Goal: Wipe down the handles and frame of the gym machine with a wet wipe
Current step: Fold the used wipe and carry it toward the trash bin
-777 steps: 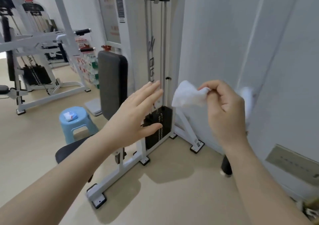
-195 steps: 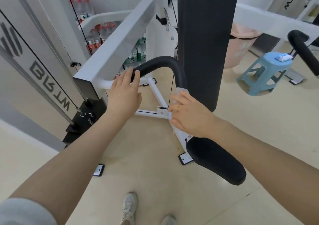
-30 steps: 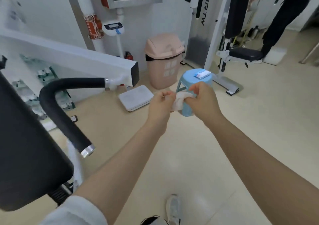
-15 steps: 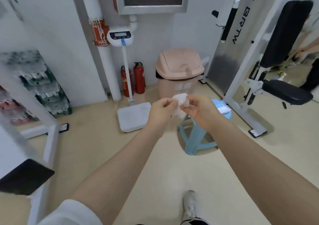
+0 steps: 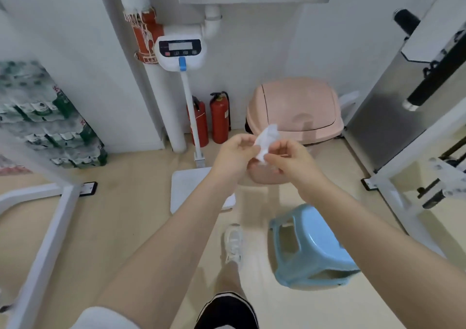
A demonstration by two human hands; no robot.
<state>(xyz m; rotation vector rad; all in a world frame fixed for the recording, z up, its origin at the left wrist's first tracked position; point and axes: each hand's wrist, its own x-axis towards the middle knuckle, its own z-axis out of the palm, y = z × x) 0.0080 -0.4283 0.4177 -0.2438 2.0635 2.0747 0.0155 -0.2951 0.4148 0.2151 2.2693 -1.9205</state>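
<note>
I had the wipe (image 5: 266, 140) up in front of me, pinched between both hands at chest height. My left hand (image 5: 233, 156) had its fingers (image 5: 248, 149) curled round the wipe's lower left edge, and my right hand (image 5: 290, 161) pinched the bottom of it from the other side, thumb and forefinger closed on the crumpled white cloth. The top of the wipe stuck up free above my knuckles. Held that way, between two pinches, it looked to me like I was bunching or refolding it, either to find a fresh face or to ball it up for throwing away.

And the bin (image 5: 295, 109) was right there, pink, lid shut, straight ahead against the wall and just beyond my hands. That made disposal my best guess for the step in hand, though I couldn't be sure of it.

The machine itself was off to the edges: a white frame leg (image 5: 37, 248) ran along the floor on my left, and another white frame (image 5: 393, 177) with a black handle (image 5: 433, 79) stood on my right. Neither hand was near either of them, so no wiping was under way.

A blue stool (image 5: 312, 248) sat by my right forearm, a scale (image 5: 180, 51) on its post stood ahead of me, and two red extinguishers (image 5: 219, 118) waited beside it by the wall.
</note>
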